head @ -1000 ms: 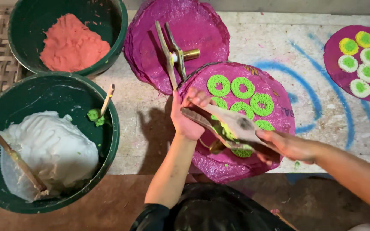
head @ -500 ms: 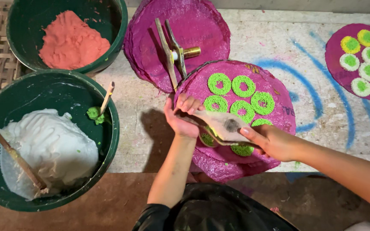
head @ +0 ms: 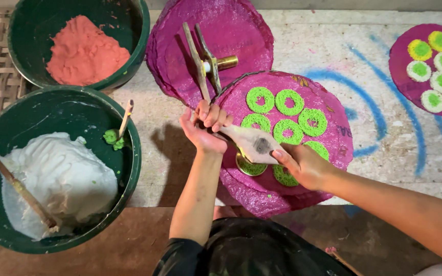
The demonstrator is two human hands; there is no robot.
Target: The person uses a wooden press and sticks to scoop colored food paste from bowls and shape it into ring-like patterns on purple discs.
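A round magenta mat (head: 333,122) lies in front of me with several bright green dough rings (head: 288,102) on it. Both my hands hold a flat, pointed wooden paddle (head: 254,143) over the mat's near left part. My left hand (head: 204,128) grips its narrow end; my right hand (head: 305,164) holds the wide end, thumb on top. Under the paddle sits a round brass mould (head: 249,167) filled with green dough.
A green basin of white dough (head: 52,179) with a stick stands at left, a basin of orange powder (head: 85,51) behind it. A second magenta mat (head: 241,30) bears wooden tongs (head: 200,56). A mat of finished green-and-white rounds (head: 436,66) lies far right.
Both hands and the paddle have shifted left and down over the mat's near edge. The paddle now lies flatter, across the brass mould.
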